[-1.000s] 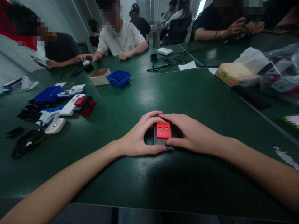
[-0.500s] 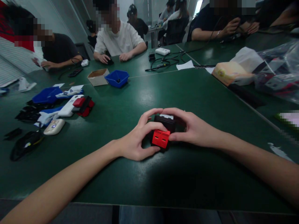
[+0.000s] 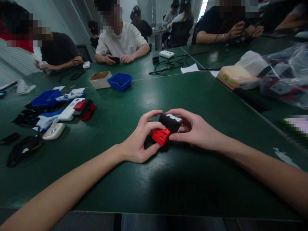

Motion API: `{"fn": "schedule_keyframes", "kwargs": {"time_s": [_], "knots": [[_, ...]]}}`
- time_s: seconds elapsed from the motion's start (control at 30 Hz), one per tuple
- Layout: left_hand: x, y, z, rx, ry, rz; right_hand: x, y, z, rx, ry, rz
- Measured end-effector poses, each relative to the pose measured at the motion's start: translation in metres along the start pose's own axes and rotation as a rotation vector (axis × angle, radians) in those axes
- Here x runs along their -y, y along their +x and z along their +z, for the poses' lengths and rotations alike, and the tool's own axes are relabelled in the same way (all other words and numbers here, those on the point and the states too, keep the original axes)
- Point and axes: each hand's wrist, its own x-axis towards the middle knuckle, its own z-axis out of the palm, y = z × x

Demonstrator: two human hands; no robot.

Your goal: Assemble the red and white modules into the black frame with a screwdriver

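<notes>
Between my hands, just over the green table, is a small device with a red slotted block at its near end. Behind the red part lies a black block with a white strip along its top; the whole thing is tilted. My left hand pinches the red block between thumb and fingers. With thumb and bent fingers, my right hand grips the black block from the right. Its fingertips behind the block are partly hidden.
To the left are a red-and-black block, a white phone-like device, gloves, a cream case and a coiled cable. A cardboard box and blue bin stand farther back. Plastic bags lie right; people sit opposite.
The device has turned in my hands, its red end swinging left and upward, so the black block and white strip show more. Opposite, a person's hands have lifted a small black object.
</notes>
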Motion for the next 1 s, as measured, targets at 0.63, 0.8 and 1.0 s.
{"fn": "schedule_keyframes", "kwargs": {"time_s": [0.63, 0.8, 1.0], "knots": [[0.011, 0.0, 0.011, -0.282, 0.027, -0.152, 0.001, -0.012, 0.039, -0.307, -0.242, -0.317], [0.013, 0.0, 0.012, -0.34, 0.025, -0.042, 0.002, -0.013, 0.039, -0.278, -0.33, -0.416], [0.014, 0.001, 0.012, -0.314, 0.015, -0.004, 0.001, -0.015, 0.04, -0.228, -0.427, -0.508]]}}
